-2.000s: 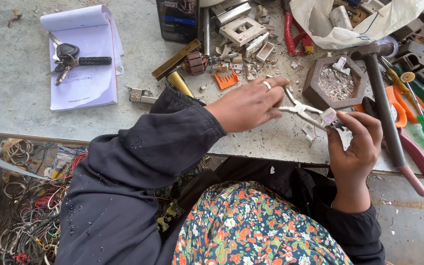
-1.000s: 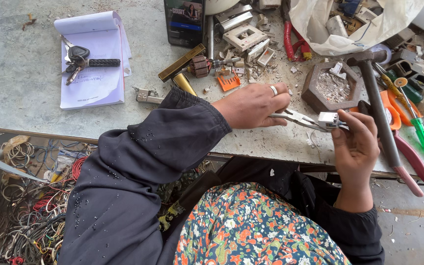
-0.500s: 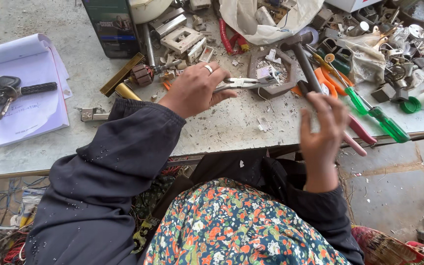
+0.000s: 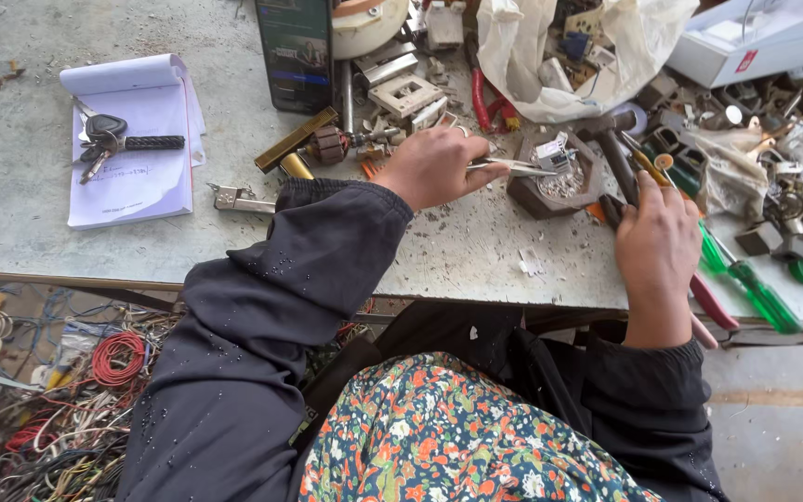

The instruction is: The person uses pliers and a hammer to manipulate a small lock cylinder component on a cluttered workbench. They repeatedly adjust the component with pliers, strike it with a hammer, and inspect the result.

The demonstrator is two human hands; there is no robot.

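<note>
My left hand (image 4: 434, 167) reaches across the worktable (image 4: 476, 256) and is closed on the handles of metal pliers (image 4: 513, 167). The plier tips pinch a small pale component (image 4: 555, 153) over a brown block (image 4: 527, 195) that holds metal bits. My right hand (image 4: 657, 246) lies back-up at the table's right edge, fingers resting on a dark tool handle (image 4: 611, 209) beside the hammer (image 4: 606, 135). Its palm is hidden, so I cannot see whether it grips anything.
A green screwdriver (image 4: 755, 288) and orange-handled tools lie right of my right hand. Scrap metal parts and a white bag (image 4: 559, 56) crowd the far side. A notepad (image 4: 132, 167) with keys (image 4: 109, 130) sits at the left. Tangled wires (image 4: 48, 409) lie on the floor.
My right hand let go of the part at the plier tips, lifted, then came down onto the tools at the right. My left hand carried the pliers over the brown block.
</note>
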